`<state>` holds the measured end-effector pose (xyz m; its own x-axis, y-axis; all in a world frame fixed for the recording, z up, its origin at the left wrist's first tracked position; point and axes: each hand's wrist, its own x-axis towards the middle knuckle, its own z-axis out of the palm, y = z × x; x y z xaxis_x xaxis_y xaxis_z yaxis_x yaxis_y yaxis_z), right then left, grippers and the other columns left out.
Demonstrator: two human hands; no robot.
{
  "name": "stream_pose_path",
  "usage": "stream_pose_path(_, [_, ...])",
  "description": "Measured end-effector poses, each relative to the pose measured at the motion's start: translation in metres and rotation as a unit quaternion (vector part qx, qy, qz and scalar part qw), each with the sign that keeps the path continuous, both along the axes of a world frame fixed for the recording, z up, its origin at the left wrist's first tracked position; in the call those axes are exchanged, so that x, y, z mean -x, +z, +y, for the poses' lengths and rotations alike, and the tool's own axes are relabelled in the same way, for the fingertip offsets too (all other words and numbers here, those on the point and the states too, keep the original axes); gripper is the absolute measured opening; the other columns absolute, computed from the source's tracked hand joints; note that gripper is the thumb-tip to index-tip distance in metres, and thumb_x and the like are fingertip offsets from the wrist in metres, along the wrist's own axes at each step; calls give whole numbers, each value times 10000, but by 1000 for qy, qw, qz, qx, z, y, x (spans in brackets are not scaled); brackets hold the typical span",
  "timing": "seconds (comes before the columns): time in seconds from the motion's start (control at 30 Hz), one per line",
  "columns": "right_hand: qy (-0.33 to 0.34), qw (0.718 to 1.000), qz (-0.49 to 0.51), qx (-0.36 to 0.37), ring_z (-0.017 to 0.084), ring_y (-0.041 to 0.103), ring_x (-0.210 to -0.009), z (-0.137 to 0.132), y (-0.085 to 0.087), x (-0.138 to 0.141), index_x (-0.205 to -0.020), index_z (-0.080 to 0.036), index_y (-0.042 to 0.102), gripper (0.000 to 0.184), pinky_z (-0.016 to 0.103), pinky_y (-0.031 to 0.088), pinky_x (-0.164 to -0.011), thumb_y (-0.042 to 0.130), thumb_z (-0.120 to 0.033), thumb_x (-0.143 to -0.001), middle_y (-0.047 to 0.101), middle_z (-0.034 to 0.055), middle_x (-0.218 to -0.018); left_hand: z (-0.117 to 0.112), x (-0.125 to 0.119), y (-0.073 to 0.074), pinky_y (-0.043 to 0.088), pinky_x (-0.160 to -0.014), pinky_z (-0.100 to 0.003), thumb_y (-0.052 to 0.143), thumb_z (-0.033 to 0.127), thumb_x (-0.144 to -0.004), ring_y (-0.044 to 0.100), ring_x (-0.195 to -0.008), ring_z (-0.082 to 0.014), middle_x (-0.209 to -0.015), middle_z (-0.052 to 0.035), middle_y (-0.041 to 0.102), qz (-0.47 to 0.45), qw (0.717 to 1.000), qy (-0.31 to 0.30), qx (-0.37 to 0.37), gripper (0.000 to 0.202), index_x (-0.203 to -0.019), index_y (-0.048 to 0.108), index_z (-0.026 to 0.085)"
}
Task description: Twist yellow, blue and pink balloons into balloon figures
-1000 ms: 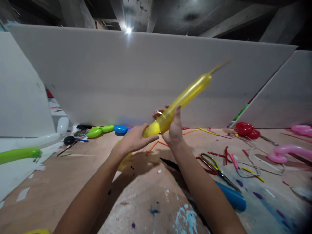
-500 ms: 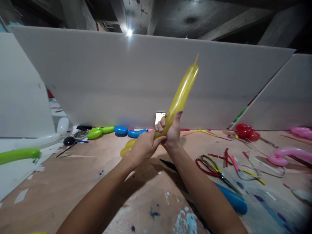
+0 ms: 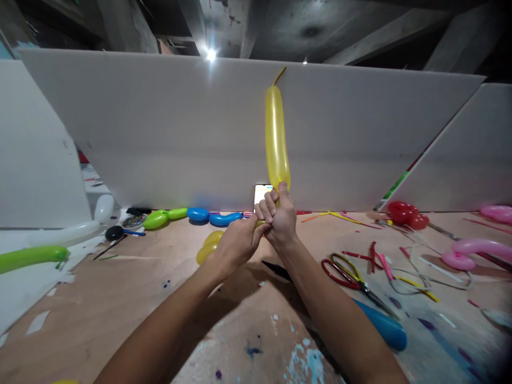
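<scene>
Here, the right hand (image 3: 282, 218) is gripping the yellow balloon (image 3: 277, 138) at its base, holding it upright above the table (image 3: 120, 298), while the left hand (image 3: 239, 240) is pinching its lower end.

Yellow balloon (image 3: 277, 138); red-handled scissors (image 3: 347, 271)

Single head-worn view, looking forward and down, close over the paint-stained wooden tabletop (image 3: 120, 298), facing white foam boards (image 3: 160, 133)

The paint-stained wooden tabletop (image 3: 120, 298) carries red scissors (image 3: 344, 273), a blue balloon (image 3: 382, 325), green balloons (image 3: 160, 217) and pink balloons (image 3: 468, 250).
</scene>
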<state>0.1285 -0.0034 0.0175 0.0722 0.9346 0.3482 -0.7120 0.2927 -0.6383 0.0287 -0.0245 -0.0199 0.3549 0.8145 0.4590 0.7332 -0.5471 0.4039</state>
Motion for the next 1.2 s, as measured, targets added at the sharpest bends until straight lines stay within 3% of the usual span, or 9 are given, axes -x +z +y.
stream_pose_path(0.3, [33,999,19,6,33,201,-264,-2,-1,1,-609,-201,369,459,166,271,-309,485,-522,-916,266,-118,-360,3,1,1,417,-601,-279,332,181,-941,635,-662,-189,-796,-95,693,57,997,2,-46,281,-854,597,150])
stream_pose_path(0.5, [23,999,19,31,38,175,-257,-1,-1,2,-621,-206,366,475,167,243,-286,450,-571,-914,255,-119,-353,3,0,1,448,-633,-275,315,194,-952,645,-706,-179,-855,-91,699,90,995,8,-45,290,-907,599,159])
stream_pose_path(0.73, [61,996,35,56,36,151,-268,2,-4,-1,-598,-203,339,511,158,243,-288,436,-596,-908,239,-116,-349,6,3,-2,443,-609,-283,289,228,-970,644,-690,-194,-830,-99,687,86,994,-19,-58,325,-927,601,147])
stream_pose_path(0.9, [64,997,34,40,32,153,-278,4,-7,-2,-608,-199,360,515,155,243,-292,458,-621,-885,241,-118,-369,8,3,-1,439,-644,-290,292,272,-981,655,-747,-211,-867,-108,689,102,993,-15,-52,355,-890,611,145])
stream_pose_path(1.07, [85,996,13,25,63,428,-366,0,-4,0,-738,-188,509,528,176,385,-369,470,-709,-814,448,-67,-477,6,7,5,415,-620,-301,346,413,-968,640,-708,-226,-799,-107,685,42,999,-19,-26,393,-846,604,143])
stream_pose_path(1.2, [53,998,18,16,122,594,-525,0,3,-8,-909,-216,560,436,253,517,-512,565,-635,-787,607,-27,-651,4,19,15,393,-598,-294,411,528,-918,610,-685,-212,-769,-71,668,-4,999,-47,5,420,-843,593,158])
